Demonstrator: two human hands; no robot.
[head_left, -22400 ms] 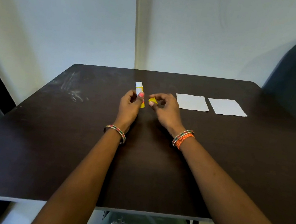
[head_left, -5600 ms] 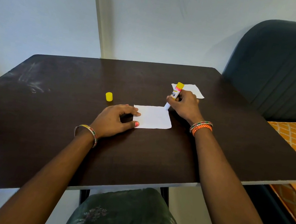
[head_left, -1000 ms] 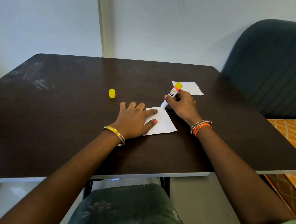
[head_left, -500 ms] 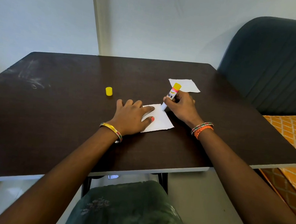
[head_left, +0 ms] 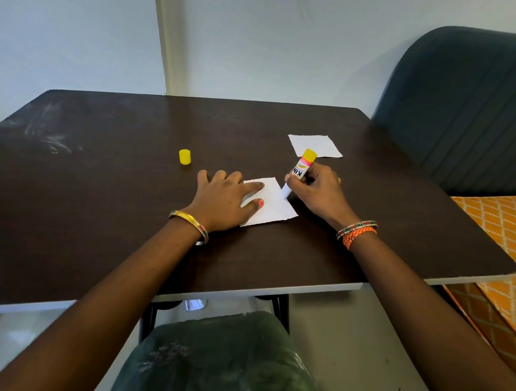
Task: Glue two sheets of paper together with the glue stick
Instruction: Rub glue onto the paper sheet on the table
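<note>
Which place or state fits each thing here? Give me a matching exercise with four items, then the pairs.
Things:
1. glue stick
2. yellow cap
3. near sheet
4. far sheet

Places:
A. lying untouched beyond the right hand
B. standing alone on the table
C. pressed flat under the left hand
D. gripped in the right hand, tip on paper

Pairs: 1-D, 2-B, 3-C, 4-A

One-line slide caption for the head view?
Right hand runs glue stick along near sheet; left hand pins it.
</note>
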